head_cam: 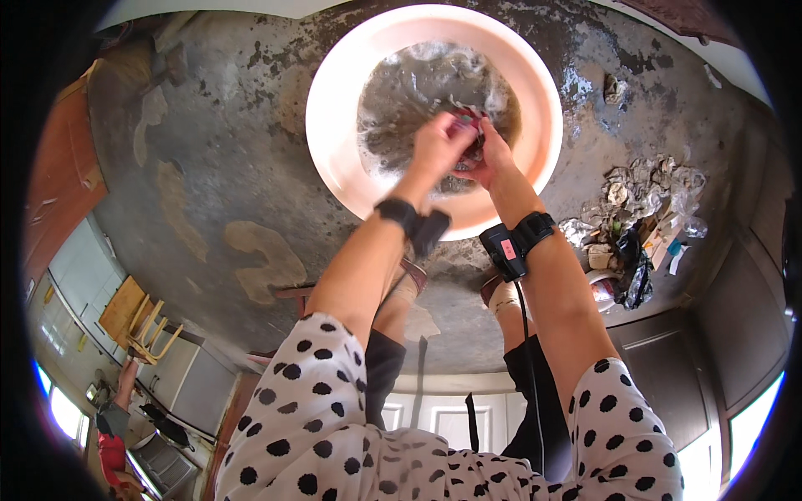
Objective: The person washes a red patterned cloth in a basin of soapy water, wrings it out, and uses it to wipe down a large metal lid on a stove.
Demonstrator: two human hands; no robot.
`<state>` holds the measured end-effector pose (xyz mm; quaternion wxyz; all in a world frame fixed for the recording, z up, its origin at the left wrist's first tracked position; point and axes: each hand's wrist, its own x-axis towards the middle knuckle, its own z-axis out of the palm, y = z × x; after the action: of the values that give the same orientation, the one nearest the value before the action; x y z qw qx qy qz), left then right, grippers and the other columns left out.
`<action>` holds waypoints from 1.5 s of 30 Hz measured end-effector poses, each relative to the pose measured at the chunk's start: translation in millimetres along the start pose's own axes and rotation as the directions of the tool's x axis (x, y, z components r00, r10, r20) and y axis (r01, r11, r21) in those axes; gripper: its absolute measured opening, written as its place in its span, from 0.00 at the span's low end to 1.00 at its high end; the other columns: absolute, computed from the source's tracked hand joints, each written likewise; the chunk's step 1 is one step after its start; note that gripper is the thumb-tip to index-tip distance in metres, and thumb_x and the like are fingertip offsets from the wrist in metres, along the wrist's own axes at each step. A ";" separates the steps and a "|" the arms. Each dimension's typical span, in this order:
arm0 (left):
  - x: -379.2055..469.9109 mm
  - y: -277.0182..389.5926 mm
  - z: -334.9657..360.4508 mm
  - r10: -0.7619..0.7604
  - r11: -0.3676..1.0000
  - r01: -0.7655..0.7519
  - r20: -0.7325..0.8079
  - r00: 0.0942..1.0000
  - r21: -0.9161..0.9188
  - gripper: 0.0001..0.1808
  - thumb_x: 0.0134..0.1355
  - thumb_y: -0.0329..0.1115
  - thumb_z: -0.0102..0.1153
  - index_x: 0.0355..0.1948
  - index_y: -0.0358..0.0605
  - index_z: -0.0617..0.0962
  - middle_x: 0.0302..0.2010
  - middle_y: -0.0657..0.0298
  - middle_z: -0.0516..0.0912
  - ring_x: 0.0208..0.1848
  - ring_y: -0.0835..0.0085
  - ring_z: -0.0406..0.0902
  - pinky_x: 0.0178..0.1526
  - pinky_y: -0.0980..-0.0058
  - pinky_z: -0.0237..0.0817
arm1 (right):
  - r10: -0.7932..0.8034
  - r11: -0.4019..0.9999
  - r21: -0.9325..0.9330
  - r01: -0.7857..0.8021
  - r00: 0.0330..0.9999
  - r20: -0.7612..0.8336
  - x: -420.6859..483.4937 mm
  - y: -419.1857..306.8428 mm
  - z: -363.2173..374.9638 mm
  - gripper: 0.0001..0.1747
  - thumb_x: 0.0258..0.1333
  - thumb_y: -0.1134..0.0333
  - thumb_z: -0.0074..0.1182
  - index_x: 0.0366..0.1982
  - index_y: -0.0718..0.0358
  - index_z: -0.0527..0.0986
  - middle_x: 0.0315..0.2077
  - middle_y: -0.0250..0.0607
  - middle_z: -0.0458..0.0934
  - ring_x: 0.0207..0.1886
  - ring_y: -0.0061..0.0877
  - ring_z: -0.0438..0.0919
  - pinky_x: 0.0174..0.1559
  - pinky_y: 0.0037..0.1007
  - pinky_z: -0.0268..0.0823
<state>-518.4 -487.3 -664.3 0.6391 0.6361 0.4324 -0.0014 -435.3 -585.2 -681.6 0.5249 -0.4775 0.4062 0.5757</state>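
A large pale pink basin (332, 144) stands on the floor before me, holding murky, foamy water (401, 94). Over the water, my left hand (442, 141) is closed on a dark red item, blurred by motion. Close against it on the right, my right hand (489, 153) grips the same item (467, 119), which looks like wet cloth; the fingers hide most of it. Both wrists wear black straps with small devices.
Crumpled paper, plastic and a black bag (634, 263) lie in a heap on the floor at right, beside a tipped container (603, 289). Another person (113, 438) is far off at lower left, near a wooden chair (150, 329). Wet patches mark the concrete floor.
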 end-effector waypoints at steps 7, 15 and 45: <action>-19.5 29.5 -5.3 0.561 0.736 -0.459 -0.068 0.825 0.498 0.07 0.58 0.37 0.61 0.25 0.51 0.77 0.23 0.61 0.80 0.25 0.63 0.79 0.37 0.61 0.74 | -0.162 0.982 0.117 0.150 0.981 0.107 -35.9 5.9 12.7 0.24 0.67 0.60 0.46 0.61 0.59 0.68 0.49 0.38 0.78 0.52 0.28 0.77 0.50 0.31 0.72; 37.7 -40.7 -36.0 0.013 0.874 0.129 -0.289 0.957 0.468 0.13 0.62 0.43 0.61 0.40 0.46 0.79 0.28 0.53 0.79 0.31 0.55 0.79 0.38 0.59 0.70 | -0.172 0.965 -0.225 0.132 0.970 -0.169 -6.4 2.6 5.2 0.24 0.63 0.53 0.52 0.56 0.51 0.63 0.43 0.36 0.76 0.41 0.34 0.76 0.41 0.45 0.74; 29.5 -33.6 -66.1 0.262 0.822 0.009 -0.392 0.882 0.570 0.17 0.65 0.49 0.53 0.41 0.46 0.78 0.43 0.48 0.77 0.45 0.49 0.77 0.47 0.56 0.69 | -0.308 0.947 -0.123 0.296 0.947 -0.089 -18.5 4.0 19.0 0.24 0.58 0.61 0.58 0.55 0.54 0.67 0.47 0.35 0.74 0.46 0.29 0.73 0.34 0.34 0.69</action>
<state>-554.9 -423.6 -695.8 0.3059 0.8044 0.5051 0.0649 -441.7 -571.2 -659.5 0.5579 -0.5919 0.3243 0.4830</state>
